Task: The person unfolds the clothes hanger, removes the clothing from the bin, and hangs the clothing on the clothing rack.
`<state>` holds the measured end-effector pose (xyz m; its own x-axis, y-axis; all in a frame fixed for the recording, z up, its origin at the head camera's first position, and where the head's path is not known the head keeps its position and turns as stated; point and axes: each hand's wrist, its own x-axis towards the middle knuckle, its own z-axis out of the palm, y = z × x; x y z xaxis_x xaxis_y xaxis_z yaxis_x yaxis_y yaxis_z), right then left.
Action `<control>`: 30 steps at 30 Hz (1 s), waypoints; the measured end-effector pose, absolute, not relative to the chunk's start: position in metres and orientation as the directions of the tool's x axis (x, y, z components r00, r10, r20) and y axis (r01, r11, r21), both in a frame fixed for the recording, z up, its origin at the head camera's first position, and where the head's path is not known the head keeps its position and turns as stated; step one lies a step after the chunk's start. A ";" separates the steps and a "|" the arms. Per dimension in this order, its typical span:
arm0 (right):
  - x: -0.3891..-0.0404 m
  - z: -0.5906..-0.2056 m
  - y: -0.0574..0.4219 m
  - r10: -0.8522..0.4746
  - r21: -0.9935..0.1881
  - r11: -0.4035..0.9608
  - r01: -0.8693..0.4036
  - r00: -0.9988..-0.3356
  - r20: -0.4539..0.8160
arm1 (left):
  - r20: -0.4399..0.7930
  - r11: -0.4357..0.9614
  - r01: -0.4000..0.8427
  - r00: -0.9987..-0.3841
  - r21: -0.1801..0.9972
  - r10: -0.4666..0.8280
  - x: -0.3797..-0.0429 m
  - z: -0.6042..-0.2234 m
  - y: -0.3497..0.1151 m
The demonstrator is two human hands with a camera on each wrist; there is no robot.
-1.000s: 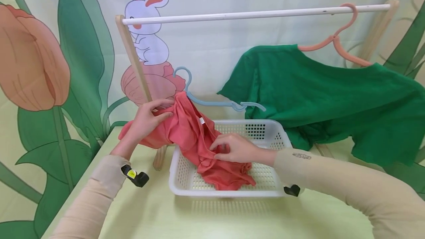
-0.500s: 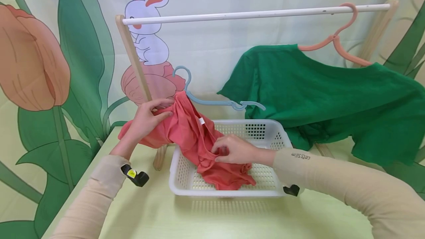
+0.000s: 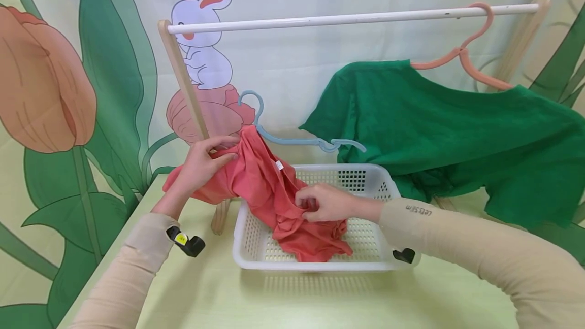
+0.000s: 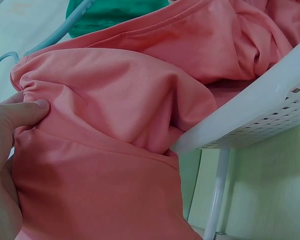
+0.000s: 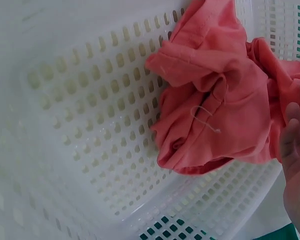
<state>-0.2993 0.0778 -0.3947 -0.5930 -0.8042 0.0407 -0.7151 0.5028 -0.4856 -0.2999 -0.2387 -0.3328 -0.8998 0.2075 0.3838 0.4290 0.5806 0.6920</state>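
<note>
A coral-red shirt with a small white tag hangs partly in a white perforated basket. My left hand pinches its shoulder, the thumb pressed on the cloth in the left wrist view. One arm of a light blue hanger goes in under that shoulder; its other arm sticks out bare to the right. Lower down, my right hand pinches the shirt's neckline edge with thumb and fingers. The bunched lower cloth lies inside the basket in the right wrist view.
Behind stands a wooden rack with a white rail. On it a green T-shirt hangs at the right from a pink hanger, its hem close to the basket. A pale green table lies beneath, with a printed curtain at the back.
My right hand has shifted slightly to the right, drawing the neckline edge a little with it. My left hand and the blue hanger have stayed in place.
</note>
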 end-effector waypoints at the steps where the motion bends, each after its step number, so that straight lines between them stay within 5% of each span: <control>1: -0.299 -0.394 0.078 -0.807 -0.488 0.500 -0.716 -0.589 0.038 | 0.384 0.581 0.429 -0.900 0.691 0.207 -0.300 -0.333 -0.239; 15: -0.299 -0.386 0.085 -0.809 -0.566 0.507 -0.650 -0.585 -0.052 | 0.408 0.579 0.441 -0.892 0.686 0.197 -0.300 -0.335 -0.241; 30: -0.297 -0.377 0.107 -0.815 -0.604 0.450 -0.658 -0.579 0.023 | 0.436 0.556 0.461 -0.880 0.692 0.186 -0.296 -0.336 -0.250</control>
